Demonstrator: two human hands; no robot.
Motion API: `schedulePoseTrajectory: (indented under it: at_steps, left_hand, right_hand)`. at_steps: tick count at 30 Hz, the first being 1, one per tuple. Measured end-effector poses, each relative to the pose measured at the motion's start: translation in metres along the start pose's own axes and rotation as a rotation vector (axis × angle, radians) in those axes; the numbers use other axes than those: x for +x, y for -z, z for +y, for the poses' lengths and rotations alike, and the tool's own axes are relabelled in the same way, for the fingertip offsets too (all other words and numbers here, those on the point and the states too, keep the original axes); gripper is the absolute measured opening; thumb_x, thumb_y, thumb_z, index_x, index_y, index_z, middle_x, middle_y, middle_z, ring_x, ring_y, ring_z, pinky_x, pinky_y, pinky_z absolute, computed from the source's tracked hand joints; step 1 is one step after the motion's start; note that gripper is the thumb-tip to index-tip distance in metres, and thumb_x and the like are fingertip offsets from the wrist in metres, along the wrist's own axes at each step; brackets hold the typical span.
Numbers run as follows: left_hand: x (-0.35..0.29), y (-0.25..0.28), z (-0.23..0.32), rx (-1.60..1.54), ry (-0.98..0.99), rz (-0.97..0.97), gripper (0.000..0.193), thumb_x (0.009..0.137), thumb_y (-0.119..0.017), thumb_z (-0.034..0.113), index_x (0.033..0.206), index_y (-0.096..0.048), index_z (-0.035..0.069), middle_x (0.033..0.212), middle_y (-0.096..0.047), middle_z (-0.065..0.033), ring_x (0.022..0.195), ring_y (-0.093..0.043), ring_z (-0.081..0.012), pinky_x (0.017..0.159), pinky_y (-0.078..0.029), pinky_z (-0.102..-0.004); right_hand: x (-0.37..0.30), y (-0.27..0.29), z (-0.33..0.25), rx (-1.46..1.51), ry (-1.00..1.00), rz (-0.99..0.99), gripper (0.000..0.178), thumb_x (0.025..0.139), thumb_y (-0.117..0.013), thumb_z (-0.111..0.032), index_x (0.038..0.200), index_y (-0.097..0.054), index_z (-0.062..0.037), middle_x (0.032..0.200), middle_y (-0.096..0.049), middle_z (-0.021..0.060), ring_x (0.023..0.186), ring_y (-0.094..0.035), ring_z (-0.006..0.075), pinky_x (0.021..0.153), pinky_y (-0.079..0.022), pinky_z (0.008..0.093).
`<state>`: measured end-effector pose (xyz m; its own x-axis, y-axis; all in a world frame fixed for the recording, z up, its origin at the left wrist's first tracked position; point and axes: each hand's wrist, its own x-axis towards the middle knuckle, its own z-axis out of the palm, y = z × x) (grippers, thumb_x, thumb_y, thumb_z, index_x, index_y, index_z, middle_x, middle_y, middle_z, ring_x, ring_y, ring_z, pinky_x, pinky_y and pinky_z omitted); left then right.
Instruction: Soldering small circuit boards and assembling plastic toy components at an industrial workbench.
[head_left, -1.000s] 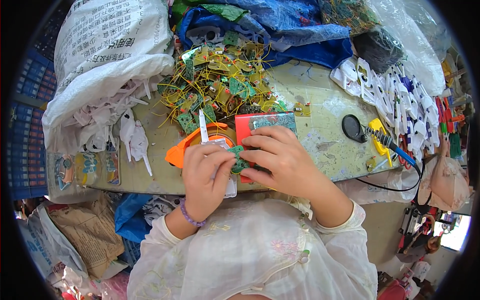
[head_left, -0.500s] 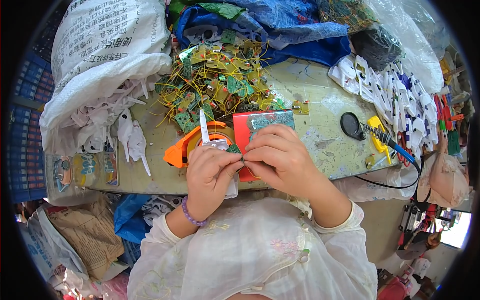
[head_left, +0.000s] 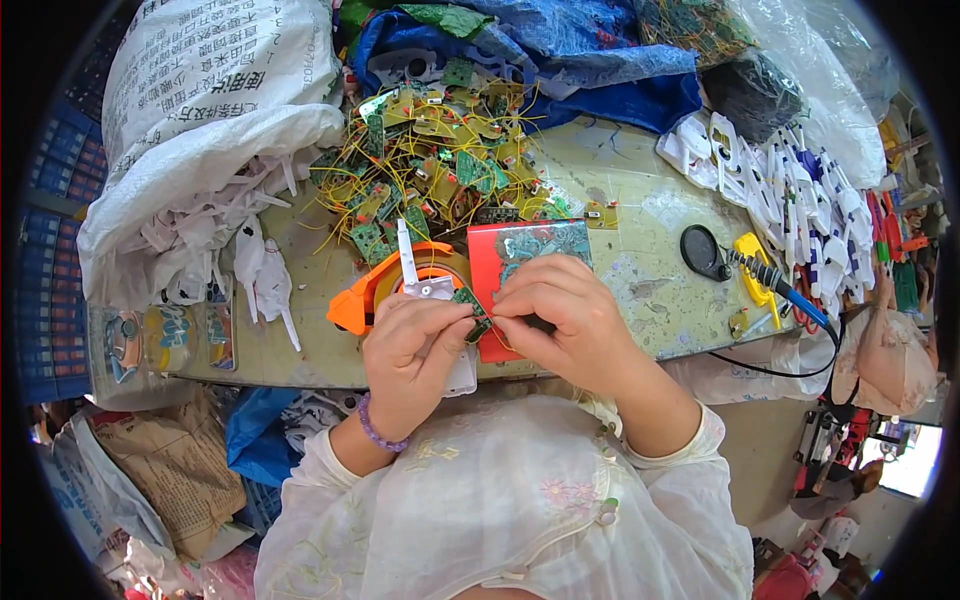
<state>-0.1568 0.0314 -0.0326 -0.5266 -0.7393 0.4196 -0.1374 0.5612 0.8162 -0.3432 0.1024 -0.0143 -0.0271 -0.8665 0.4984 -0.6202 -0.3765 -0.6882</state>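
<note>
- And here's the left hand (head_left: 415, 340), thumb and fingers pinching a small green circuit board (head_left: 470, 312), its face tilted up over the work table's near edge.
- The right hand (head_left: 570, 310) comes in just beside it, thumb and fingertip pressed together next to the board's right edge; whether they grasp the edge or a fine wire, I cannot tell from here.
- Right behind the left fingers, a white plastic housing with a long narrow stem (head_left: 408, 250) pokes up, partly covered by that hand.
- Around that housing, just beyond the grip, sits a bright orange plastic holder with a curved body (head_left: 355, 300).
- Beyond the grip and partly behind the right hand, there's a flat red block with a mottled grey-green top (head_left: 483, 250).
- Farther out past the fingers, look at that tangled heap of green circuit boards with thin yellow wires (head_left: 430, 150)!
- Well left of the grip, a white woven sack with dark print (head_left: 215, 80) gapes over loose white plastic parts (head_left: 190, 240).
- Off to the right, well apart from both hands, lies a blue-handled tool on a black cord (head_left: 805, 305), near a black round plastic piece (head_left: 703, 252).
</note>
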Motion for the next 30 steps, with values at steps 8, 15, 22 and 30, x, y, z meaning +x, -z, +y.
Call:
schedulePoseTrajectory:
  at_steps: [8, 15, 22, 30]
  left_hand:
    - [0.003, 0.001, 0.001, -0.017, -0.047, -0.077, 0.017, 0.076, -0.071, 0.001, 0.092, -0.069, 0.007, 0.084, -0.07, -0.0052, 0.076, -0.064, -0.0201, 0.08, -0.043, -0.0335]
    - [-0.002, -0.002, -0.005, -0.04, -0.021, -0.039, 0.019, 0.074, -0.071, -0.001, 0.092, -0.068, 0.005, 0.083, -0.069, -0.0064, 0.075, -0.063, -0.0218, 0.077, -0.046, -0.0338]
    - [-0.01, 0.003, -0.003, -0.027, -0.053, -0.021, 0.019, 0.074, -0.073, -0.001, 0.091, -0.067, 0.005, 0.084, -0.068, -0.0056, 0.077, -0.062, -0.0216, 0.075, -0.045, -0.0338]
    - [-0.002, 0.006, -0.003, 0.079, -0.222, -0.078, 0.023, 0.071, -0.076, 0.002, 0.092, -0.068, 0.009, 0.084, -0.065, -0.003, 0.075, -0.059, -0.0221, 0.072, -0.043, -0.0339]
  right_hand:
    - [0.002, 0.0, -0.002, -0.022, 0.013, -0.022, 0.018, 0.071, -0.074, -0.006, 0.087, -0.068, -0.006, 0.092, -0.068, 0.0056, 0.09, -0.063, 0.0256, 0.081, -0.047, 0.0369]
    - [0.014, 0.009, 0.004, -0.108, 0.047, -0.237, 0.037, 0.071, -0.073, -0.012, 0.107, -0.063, -0.0063, 0.116, -0.063, 0.0086, 0.113, -0.055, 0.029, 0.099, -0.04, 0.0442]
    - [0.05, 0.01, 0.012, 0.038, 0.061, -0.667, 0.04, 0.068, -0.075, -0.011, 0.105, -0.061, -0.006, 0.115, -0.06, 0.0126, 0.119, -0.051, 0.0297, 0.106, -0.034, 0.0478]
    - [0.024, 0.023, 0.025, 0.18, 0.033, -0.382, 0.033, 0.074, -0.076, -0.012, 0.102, -0.059, -0.0095, 0.122, -0.064, 0.0034, 0.124, -0.048, 0.0308, 0.106, -0.033, 0.0497]
